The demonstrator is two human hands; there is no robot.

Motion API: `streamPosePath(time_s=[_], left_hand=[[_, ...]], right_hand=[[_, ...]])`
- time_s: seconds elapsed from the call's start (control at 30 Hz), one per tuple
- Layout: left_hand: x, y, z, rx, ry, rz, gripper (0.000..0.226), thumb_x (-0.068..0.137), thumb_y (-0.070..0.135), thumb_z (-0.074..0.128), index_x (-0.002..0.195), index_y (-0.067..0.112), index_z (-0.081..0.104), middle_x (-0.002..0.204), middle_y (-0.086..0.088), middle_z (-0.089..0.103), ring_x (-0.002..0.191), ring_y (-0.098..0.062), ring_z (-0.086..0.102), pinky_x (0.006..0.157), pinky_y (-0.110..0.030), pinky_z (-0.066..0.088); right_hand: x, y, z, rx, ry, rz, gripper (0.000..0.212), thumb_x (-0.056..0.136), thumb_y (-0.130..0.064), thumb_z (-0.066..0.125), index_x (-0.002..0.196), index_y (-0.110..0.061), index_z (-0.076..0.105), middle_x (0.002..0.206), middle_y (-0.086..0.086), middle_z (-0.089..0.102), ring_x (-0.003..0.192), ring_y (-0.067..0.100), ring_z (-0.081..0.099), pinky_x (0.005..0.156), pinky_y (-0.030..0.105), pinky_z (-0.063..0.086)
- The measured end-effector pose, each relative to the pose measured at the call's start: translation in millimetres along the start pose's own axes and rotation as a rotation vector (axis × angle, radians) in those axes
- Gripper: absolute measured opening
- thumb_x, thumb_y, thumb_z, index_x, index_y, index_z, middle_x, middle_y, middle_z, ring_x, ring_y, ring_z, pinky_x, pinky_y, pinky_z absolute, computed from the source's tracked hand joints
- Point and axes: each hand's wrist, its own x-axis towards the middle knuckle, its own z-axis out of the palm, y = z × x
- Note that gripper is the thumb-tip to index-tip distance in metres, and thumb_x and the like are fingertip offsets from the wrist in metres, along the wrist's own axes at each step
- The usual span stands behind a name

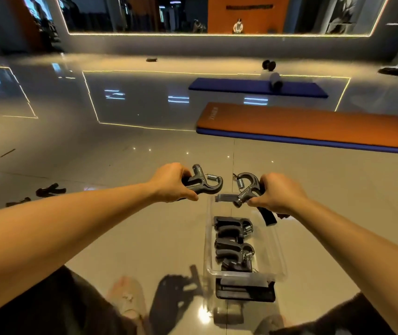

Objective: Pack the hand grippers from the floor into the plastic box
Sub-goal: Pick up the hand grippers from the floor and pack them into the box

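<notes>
My left hand (172, 182) grips a dark grey hand gripper (205, 182) with a steel spring, held in the air just left of the clear plastic box (208, 240). My right hand (277, 193) holds a second hand gripper (247, 187) over the far end of the box. Several hand grippers (233, 243) lie stacked inside the box. Two more hand grippers (50, 189) lie on the glossy tiled floor far to the left, beyond my left forearm.
A black lid or tray (245, 290) lies under the box's near end. An orange mat (314, 126) and a blue mat (253, 87) with a roller lie ahead on the right. A mirror wall stands at the back. My knees frame the bottom edge.
</notes>
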Motion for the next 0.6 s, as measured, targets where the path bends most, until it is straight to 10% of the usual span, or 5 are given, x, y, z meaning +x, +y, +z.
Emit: streamPosePath(time_s=[0.6], left_hand=[[63.5, -2.8, 139.5, 0.091, -0.248, 0.194, 0.068, 0.072, 0.053, 0.084, 0.129, 0.019, 0.065, 0.107, 0.012, 0.055, 0.099, -0.008, 0.054, 0.082, -0.021, 0.047]], right_hand=[[45.7, 93.0, 54.7, -0.01, -0.084, 0.107, 0.043, 0.074, -0.058, 0.079, 0.087, -0.023, 0.06, 0.077, -0.003, 0.063, 0.064, 0.014, 0.06, 0.051, 0.028, 0.041]])
